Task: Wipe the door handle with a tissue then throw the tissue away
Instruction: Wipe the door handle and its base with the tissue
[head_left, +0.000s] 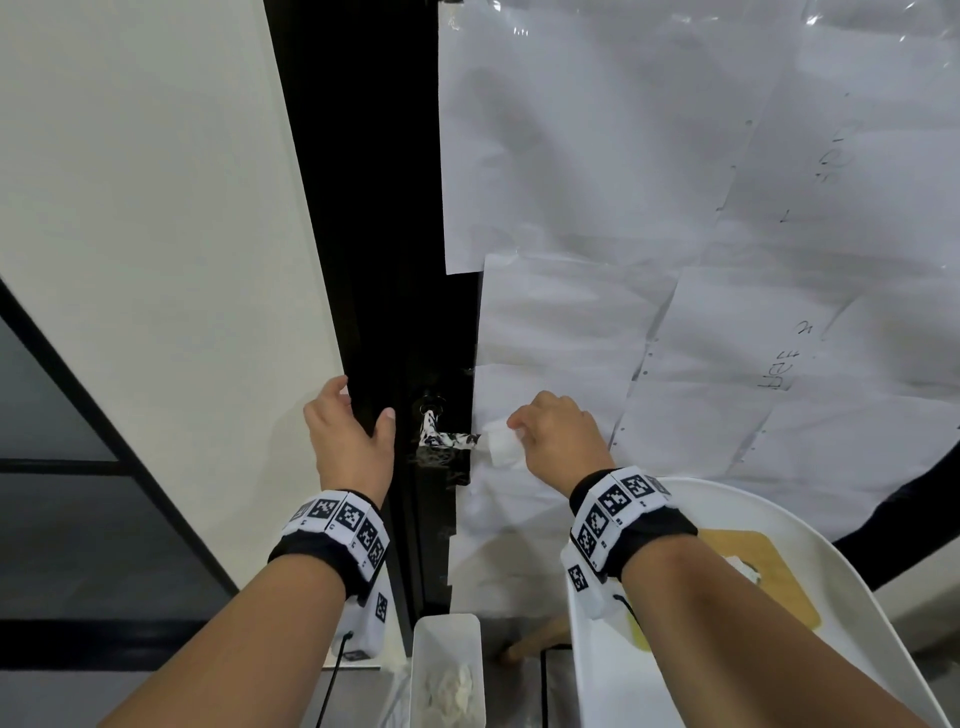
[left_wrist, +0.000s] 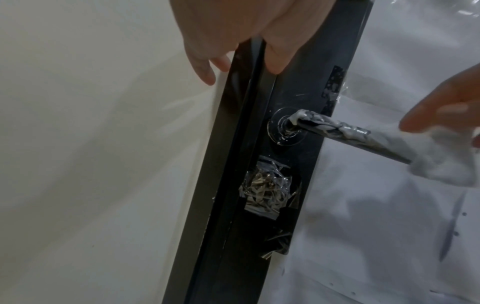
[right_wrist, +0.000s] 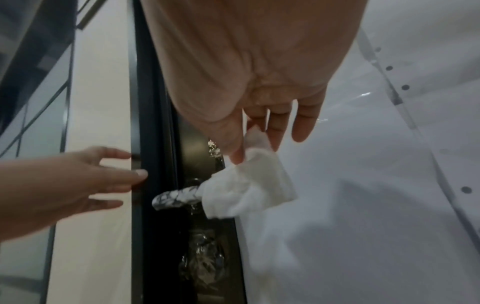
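A white, soft, crumpled tissue (right_wrist: 246, 185) is pinched between the thumb and fingers (right_wrist: 275, 131) of the right hand (head_left: 558, 436) and is draped over the far right end of the door handle (head_left: 447, 439), so that this end is hidden beneath it. The handle is a slim lever wrapped in glossy film with a black-and-white marbled pattern (the material underneath cannot be made out), and it is fixed through a round rosette to a dark, smooth metal door frame (left_wrist: 293, 185). Just below the rosette, a crinkled packet of clear plastic (left_wrist: 265, 193) is taped to the frame; its contents are too creased to be identified. The left hand (head_left: 350, 431) is laid on the left edge of the frame, thumb on the front face and straightened fingers against the pale wall side, with nothing grasped. The door panel to the right is covered by white paper sheets (head_left: 649, 156) under shiny clear film. Near the bottom of the head view, a white rectangular bin (head_left: 448, 670) holding crumpled tissues is cut off by the edge, and a white curved chair (head_left: 831, 561) with a tan pad is partly hidden by the right forearm.
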